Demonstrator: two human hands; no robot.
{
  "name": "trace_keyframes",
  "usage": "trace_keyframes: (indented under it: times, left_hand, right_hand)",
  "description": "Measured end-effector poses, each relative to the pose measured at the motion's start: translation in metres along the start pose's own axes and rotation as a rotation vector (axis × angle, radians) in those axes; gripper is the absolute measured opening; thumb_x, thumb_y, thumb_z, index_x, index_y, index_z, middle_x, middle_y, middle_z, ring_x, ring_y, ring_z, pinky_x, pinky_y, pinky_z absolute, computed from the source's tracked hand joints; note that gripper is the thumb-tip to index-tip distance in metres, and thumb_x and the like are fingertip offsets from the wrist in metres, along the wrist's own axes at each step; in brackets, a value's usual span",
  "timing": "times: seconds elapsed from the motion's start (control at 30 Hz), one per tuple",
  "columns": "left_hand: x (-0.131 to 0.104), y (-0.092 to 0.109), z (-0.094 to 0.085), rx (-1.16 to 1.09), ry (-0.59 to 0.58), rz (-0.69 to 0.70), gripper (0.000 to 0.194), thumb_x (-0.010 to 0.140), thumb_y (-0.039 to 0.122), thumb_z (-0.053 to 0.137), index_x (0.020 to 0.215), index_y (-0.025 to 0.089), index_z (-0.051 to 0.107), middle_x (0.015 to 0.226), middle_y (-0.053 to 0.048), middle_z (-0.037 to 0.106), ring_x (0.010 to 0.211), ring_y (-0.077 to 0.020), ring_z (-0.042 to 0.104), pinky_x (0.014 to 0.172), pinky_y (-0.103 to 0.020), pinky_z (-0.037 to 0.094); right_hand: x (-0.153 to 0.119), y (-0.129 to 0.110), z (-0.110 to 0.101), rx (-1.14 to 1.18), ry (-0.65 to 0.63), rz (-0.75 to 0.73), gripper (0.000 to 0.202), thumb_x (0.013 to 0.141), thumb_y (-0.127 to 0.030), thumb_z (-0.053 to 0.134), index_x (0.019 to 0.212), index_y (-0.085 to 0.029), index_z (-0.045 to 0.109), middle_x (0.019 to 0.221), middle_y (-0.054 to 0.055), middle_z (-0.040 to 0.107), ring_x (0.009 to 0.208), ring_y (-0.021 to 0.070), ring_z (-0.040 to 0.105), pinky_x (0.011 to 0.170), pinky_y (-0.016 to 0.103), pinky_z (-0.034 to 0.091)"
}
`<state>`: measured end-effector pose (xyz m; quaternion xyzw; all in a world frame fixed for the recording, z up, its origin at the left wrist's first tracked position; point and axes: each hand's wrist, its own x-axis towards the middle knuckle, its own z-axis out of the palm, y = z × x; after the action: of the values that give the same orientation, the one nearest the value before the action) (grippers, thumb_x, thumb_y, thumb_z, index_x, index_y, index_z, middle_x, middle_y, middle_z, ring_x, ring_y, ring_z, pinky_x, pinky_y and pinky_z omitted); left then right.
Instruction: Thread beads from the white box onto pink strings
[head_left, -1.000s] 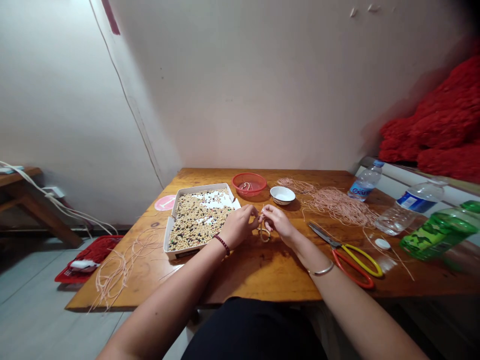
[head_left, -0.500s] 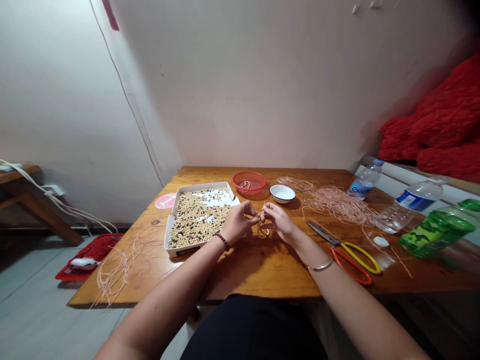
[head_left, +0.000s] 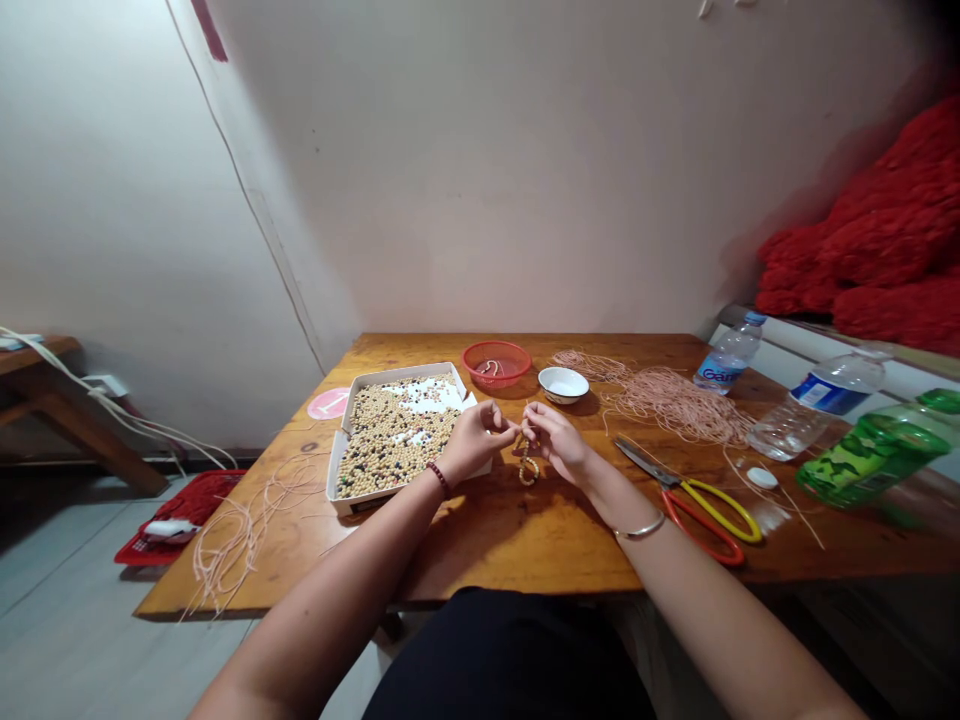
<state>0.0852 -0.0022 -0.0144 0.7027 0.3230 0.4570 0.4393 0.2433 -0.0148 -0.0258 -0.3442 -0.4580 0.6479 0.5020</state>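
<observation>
Both hands pinched on a small bead string, held just above the bench.

Left hand and right hand close together, fingertips clenched on the bead string, its loop of beads hanging down between them over the wooden bench. Just left of the hands, a white tray full of beads. Far side: red basket and white bowl. To the right: a pile of pink cords, scissors with yellow and red handles, plastic bottles.
</observation>
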Motion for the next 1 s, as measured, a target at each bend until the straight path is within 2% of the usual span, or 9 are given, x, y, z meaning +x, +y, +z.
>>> trace_keyframes:
  times: [0.07, 0.17, 0.23, 0.3, 0.53, 0.77, 1.0]
  left_hand:
    - [0.0, 0.001, -0.002, 0.07, -0.012, 0.019, 0.031, 0.071, 0.033, 0.067, 0.065, 0.017, 0.041, 0.066, 0.0, 0.06, 0.067, -0.0124, 0.061, 0.059, -0.022, 0.043]
    - [0.0, 0.0, -0.004, 0.113, -0.009, 0.046, 0.026, 0.074, 0.031, 0.064, 0.066, 0.017, 0.043, 0.068, -0.001, 0.061, 0.069, -0.0124, 0.061, 0.063, -0.023, 0.045]
    - [0.001, -0.002, -0.005, 0.105, -0.01, 0.048, 0.025, 0.074, 0.029, 0.063, 0.067, 0.017, 0.043, 0.07, -0.002, 0.061, 0.072, -0.0132, 0.062, 0.066, -0.024, 0.045]
    - [0.001, -0.002, -0.005, 0.107, -0.016, 0.047, 0.023, 0.074, 0.027, 0.063, 0.068, 0.017, 0.043, 0.072, -0.002, 0.063, 0.072, -0.0132, 0.062, 0.066, -0.024, 0.045]
    - [0.002, 0.0, -0.004, 0.061, -0.015, 0.023, 0.027, 0.067, 0.023, 0.068, 0.066, 0.017, 0.042, 0.068, -0.002, 0.062, 0.068, -0.0127, 0.062, 0.06, -0.022, 0.043]
    - [0.003, 0.001, -0.001, -0.186, -0.037, -0.134, 0.036, 0.063, 0.03, 0.074, 0.067, 0.017, 0.04, 0.066, -0.001, 0.062, 0.07, -0.0136, 0.063, 0.063, -0.024, 0.045]
    - [0.0, 0.008, 0.001, -0.177, -0.018, -0.221, 0.035, 0.064, 0.036, 0.074, 0.073, 0.016, 0.046, 0.069, 0.001, 0.059, 0.058, -0.0089, 0.054, 0.048, -0.019, 0.041]
  right_hand:
    - [-0.001, 0.0, 0.002, -0.005, 0.008, -0.006, 0.032, 0.074, -0.046, 0.064, 0.077, -0.022, 0.043, 0.061, -0.006, 0.042, 0.05, 0.0079, 0.037, 0.05, 0.023, 0.047]
    - [-0.001, -0.001, 0.004, -0.024, 0.01, -0.024, 0.033, 0.074, -0.048, 0.062, 0.078, -0.023, 0.041, 0.063, -0.006, 0.043, 0.047, 0.0071, 0.033, 0.037, 0.016, 0.031]
    - [-0.002, -0.001, 0.005, -0.036, 0.008, -0.031, 0.032, 0.075, -0.047, 0.06, 0.08, -0.023, 0.04, 0.064, -0.006, 0.044, 0.046, 0.0068, 0.031, 0.036, 0.015, 0.022]
    - [-0.002, -0.001, 0.005, -0.048, 0.01, -0.026, 0.031, 0.076, -0.047, 0.059, 0.081, -0.024, 0.039, 0.063, -0.006, 0.045, 0.045, 0.0063, 0.028, 0.036, 0.015, 0.018]
    - [-0.002, -0.002, 0.005, -0.072, 0.015, -0.017, 0.031, 0.077, -0.046, 0.058, 0.081, -0.023, 0.039, 0.061, -0.007, 0.045, 0.043, 0.0061, 0.023, 0.037, 0.016, 0.014]
    - [-0.003, -0.005, 0.002, -0.034, -0.021, 0.009, 0.03, 0.076, -0.045, 0.059, 0.08, -0.023, 0.039, 0.061, -0.006, 0.045, 0.044, 0.0066, 0.025, 0.038, 0.017, 0.015]
    - [-0.004, -0.007, 0.002, -0.033, -0.001, 0.0, 0.03, 0.073, -0.042, 0.062, 0.081, -0.022, 0.042, 0.063, -0.005, 0.049, 0.046, 0.0063, 0.03, 0.038, 0.017, 0.018]
